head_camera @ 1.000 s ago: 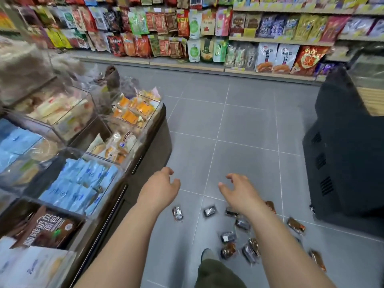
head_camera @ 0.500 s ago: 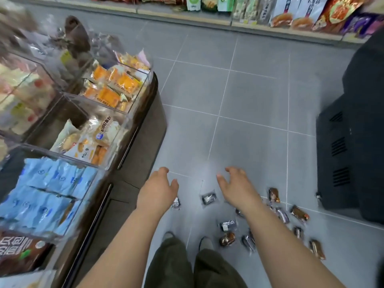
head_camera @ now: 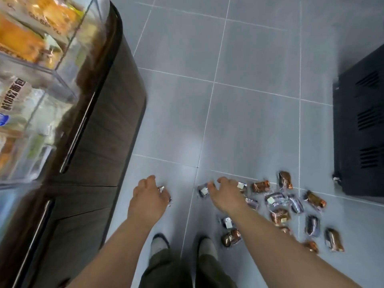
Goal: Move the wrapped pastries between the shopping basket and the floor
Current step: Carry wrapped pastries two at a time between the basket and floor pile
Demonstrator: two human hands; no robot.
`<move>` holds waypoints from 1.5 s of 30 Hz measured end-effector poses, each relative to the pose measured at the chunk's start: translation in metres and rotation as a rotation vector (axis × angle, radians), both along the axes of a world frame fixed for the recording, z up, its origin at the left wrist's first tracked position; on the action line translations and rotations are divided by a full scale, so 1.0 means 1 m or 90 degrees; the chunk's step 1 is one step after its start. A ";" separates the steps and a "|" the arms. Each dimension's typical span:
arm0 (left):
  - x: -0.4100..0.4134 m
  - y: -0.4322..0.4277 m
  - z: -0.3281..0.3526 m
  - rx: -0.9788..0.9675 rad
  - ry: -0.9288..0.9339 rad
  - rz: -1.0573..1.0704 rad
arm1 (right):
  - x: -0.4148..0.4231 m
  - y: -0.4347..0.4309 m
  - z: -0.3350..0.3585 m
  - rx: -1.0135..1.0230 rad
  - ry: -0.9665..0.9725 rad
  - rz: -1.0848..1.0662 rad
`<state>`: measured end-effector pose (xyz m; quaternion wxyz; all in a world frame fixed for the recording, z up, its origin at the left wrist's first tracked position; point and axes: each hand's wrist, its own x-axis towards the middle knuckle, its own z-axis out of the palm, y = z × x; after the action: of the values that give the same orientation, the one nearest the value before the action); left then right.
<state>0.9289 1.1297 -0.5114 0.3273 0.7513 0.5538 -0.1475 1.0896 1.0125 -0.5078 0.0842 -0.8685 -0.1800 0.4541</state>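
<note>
The pastries [head_camera: 275, 200] are scattered on the floor [head_camera: 249, 121]. The left hand [head_camera: 148, 196] is curled over one pastry [head_camera: 164, 191]; whether it is pinched cannot be told. The right hand [head_camera: 226, 196] is held with fingers spread, just beside another pastry [head_camera: 202, 190].

**Little legible print, all in the display bin**

At ten o'clock, an orange packet [head_camera: 48, 24] in the clear display bin [head_camera: 62, 76] carries dark Latin capitals. They are blurred, and only "GU" and "YU" come through. At nine o'clock, a white packet [head_camera: 15, 94] bears bold Chinese characters ending in "面包". White labels on the wrapped pastries [head_camera: 271, 201] at four o'clock are too small to read.
</note>
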 end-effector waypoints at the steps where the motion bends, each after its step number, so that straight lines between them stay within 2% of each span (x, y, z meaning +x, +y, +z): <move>1: 0.000 0.002 -0.022 -0.019 0.004 0.007 | 0.003 0.001 -0.020 -0.012 -0.010 0.021; 5: -0.004 0.008 -0.110 -0.080 0.036 0.004 | 0.014 0.002 -0.097 -0.082 -0.013 0.113; 10: -0.008 0.012 -0.197 -0.111 0.094 -0.020 | 0.017 0.000 -0.184 -0.132 -0.026 0.082; 19: -0.013 0.013 -0.345 -0.182 0.176 0.019 | 0.015 0.008 -0.326 -0.168 0.046 -0.044; 26: -0.020 0.006 -0.430 -0.177 0.165 0.068 | 0.011 0.013 -0.415 -0.188 0.065 -0.210; 33: -0.025 -0.018 -0.463 -0.097 0.210 0.044 | -0.002 0.021 -0.449 -0.209 0.038 -0.273; 36: -0.022 -0.014 -0.468 -0.091 0.177 0.107 | -0.002 0.020 -0.462 -0.181 0.027 -0.331; 38: -0.018 -0.008 -0.465 -0.095 0.141 0.166 | 0.001 0.013 -0.460 -0.156 0.033 -0.303; 41: -0.014 -0.001 -0.449 -0.102 0.114 0.207 | 0.005 0.000 -0.440 -0.117 0.048 -0.228; 45: -0.005 -0.003 -0.395 -0.070 0.024 0.181 | -0.006 -0.005 -0.384 -0.020 0.010 -0.199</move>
<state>0.9241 1.1267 -0.9066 0.3751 0.6434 0.6517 -0.1436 1.0838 1.0077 -0.8919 0.1415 -0.8836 -0.0353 0.4448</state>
